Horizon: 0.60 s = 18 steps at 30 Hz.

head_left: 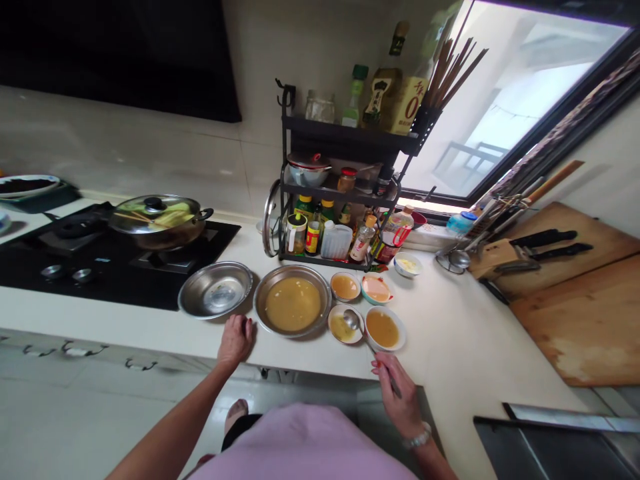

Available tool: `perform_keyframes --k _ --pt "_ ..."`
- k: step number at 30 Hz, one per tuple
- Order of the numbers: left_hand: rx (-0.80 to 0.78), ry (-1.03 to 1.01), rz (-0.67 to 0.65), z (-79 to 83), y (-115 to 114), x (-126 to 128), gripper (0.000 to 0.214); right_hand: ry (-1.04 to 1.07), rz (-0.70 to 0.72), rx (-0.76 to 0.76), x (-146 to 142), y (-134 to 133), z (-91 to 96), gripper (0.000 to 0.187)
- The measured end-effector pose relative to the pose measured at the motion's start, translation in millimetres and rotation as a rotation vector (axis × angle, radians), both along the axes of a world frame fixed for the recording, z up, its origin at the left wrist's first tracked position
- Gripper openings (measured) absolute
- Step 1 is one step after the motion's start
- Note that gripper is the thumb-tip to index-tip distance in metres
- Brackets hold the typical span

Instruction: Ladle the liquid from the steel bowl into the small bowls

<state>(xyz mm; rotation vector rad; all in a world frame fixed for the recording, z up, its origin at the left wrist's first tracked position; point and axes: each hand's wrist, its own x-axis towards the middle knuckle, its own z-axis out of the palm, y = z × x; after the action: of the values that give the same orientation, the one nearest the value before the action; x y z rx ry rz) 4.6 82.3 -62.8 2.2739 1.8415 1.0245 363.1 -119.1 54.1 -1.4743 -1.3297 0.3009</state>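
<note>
My right hand (397,393) grips the handle of a long metal spoon (351,319), whose head is in a small bowl of yellowish liquid (342,335). Close around it are a white bowl of brown broth (383,329), a bowl of orange-brown liquid (345,287) and a bowl of pinkish liquid (377,289). My left hand (236,339) rests on the counter edge, its fingers curled, with nothing visible in it. It lies near a nearly bare steel basin (193,293) and a larger steel basin of yellow-brown liquid (262,321).
Behind the bowls stands a black rack (350,135) with bottles and jars. At left, a lidded pan (159,223) sits on the black hob (115,280). A knife block (487,260) and wooden boards (575,320) stand at right, above a dark sink (550,453).
</note>
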Motion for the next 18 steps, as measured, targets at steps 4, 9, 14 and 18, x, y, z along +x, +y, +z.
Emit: perform_keyframes --k 4,9,14,18 --pt "0.003 0.007 -0.001 0.9 -0.3 0.3 0.018 0.389 -0.195 -0.154 -3.8 2.6 -2.2 0.029" --pt "0.004 0.003 0.009 0.3 -0.1 0.8 0.017 0.748 -0.341 -0.111 2.3 10.0 -2.2 0.038" --pt "0.002 0.000 0.001 -1.3 0.5 0.3 0.018 0.744 -0.342 -0.106 8.1 9.8 1.5 0.037" --pt "-0.002 0.005 -0.007 -1.9 0.9 -0.3 0.019 0.745 -0.358 -0.099 8.5 10.2 6.4 0.036"
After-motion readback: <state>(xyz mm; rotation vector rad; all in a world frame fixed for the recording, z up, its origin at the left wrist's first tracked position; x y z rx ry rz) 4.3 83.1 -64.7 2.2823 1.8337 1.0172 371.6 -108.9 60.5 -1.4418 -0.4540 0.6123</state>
